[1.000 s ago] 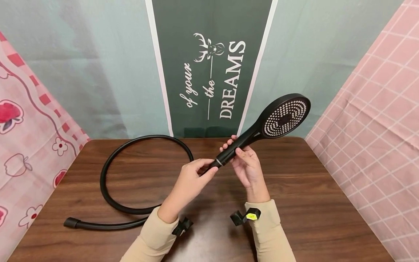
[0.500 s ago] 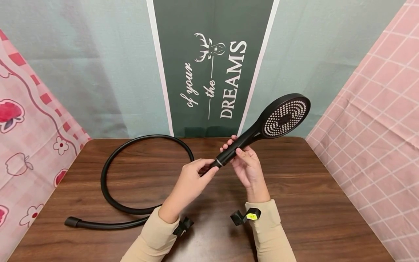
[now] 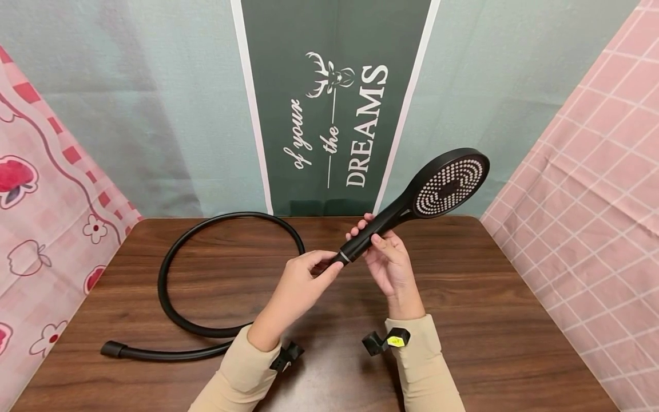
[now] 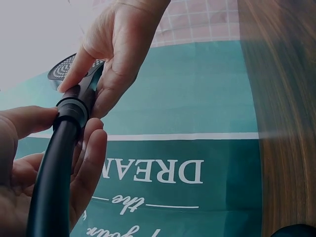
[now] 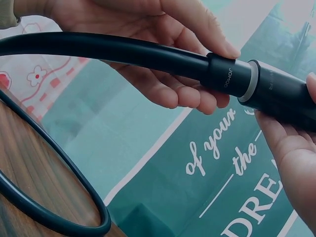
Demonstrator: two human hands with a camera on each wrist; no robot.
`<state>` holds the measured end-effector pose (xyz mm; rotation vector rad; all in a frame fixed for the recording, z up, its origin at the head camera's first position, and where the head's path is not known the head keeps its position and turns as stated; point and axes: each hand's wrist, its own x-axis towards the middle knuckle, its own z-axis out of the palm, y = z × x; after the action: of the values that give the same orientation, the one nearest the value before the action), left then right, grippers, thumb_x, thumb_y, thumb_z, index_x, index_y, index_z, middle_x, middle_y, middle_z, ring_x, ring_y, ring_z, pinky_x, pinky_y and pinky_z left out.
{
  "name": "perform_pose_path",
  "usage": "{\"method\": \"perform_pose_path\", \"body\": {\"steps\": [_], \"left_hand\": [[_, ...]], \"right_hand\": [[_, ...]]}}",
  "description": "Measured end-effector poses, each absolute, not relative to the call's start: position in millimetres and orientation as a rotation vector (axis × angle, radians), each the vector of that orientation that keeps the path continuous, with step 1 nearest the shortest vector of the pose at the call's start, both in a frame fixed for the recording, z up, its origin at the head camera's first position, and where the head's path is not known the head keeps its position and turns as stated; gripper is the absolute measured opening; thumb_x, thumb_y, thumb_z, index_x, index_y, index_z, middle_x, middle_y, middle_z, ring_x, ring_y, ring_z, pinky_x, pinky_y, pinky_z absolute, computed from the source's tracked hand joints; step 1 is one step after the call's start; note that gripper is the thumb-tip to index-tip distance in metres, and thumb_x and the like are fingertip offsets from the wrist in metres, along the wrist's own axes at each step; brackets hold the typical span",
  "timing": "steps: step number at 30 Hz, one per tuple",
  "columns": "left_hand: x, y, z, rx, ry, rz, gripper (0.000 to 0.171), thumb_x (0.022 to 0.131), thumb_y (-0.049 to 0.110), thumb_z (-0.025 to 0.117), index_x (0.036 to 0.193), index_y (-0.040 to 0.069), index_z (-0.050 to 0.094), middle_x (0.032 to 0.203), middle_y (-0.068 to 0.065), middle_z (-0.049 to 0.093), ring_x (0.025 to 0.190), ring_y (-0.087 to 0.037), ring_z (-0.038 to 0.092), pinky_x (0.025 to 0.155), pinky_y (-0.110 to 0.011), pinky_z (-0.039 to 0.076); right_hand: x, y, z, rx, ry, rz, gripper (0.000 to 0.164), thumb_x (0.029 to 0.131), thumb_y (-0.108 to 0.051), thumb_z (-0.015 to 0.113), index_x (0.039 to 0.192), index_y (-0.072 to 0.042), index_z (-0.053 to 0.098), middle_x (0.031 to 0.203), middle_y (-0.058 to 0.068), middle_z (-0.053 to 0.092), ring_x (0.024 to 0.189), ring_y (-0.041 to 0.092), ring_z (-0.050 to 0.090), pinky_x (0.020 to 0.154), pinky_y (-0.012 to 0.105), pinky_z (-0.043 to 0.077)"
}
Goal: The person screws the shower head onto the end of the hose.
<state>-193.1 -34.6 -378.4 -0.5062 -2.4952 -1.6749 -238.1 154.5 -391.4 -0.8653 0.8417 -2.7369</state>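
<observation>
A black hand shower head [image 3: 450, 182] with rows of pale nozzles tilts up to the right above the table, nozzle face toward the head camera. My right hand [image 3: 391, 260] grips its handle [image 3: 368, 233], thumb in front. At the handle's lower end, my left hand [image 3: 298, 286] pinches the end collar [image 5: 221, 74] of a black shower hose [image 3: 166, 274] between thumb and fingers. The right wrist view shows the collar in line with the handle and a pale ring [image 5: 251, 83] at the joint. Whether the joint is tight I cannot tell.
The hose loops across the left of the brown wooden table [image 3: 489, 320]; its free end fitting [image 3: 113, 349] lies near the left edge. A green printed cloth [image 3: 195, 114] hangs behind. Pink cloths [image 3: 592, 171] stand along both sides.
</observation>
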Motion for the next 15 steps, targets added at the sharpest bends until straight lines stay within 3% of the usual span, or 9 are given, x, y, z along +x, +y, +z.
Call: {"method": "perform_pose_path", "body": {"steps": [15], "left_hand": [[-193.5,-34.9,-378.9,-0.499,-2.481,-1.694,0.02,0.094,0.022,0.069,0.11,0.012,0.074,0.096,-0.003,0.072,0.084,-0.009,0.065,0.077,-0.025,0.054]], "right_hand": [[-237.5,154.0,-390.7,-0.861,0.856,-2.74,0.027,0.101,0.002,0.049,0.127,0.0,0.057,0.113,0.01,0.067,0.109,0.021,0.066,0.106,0.035,0.048]]}}
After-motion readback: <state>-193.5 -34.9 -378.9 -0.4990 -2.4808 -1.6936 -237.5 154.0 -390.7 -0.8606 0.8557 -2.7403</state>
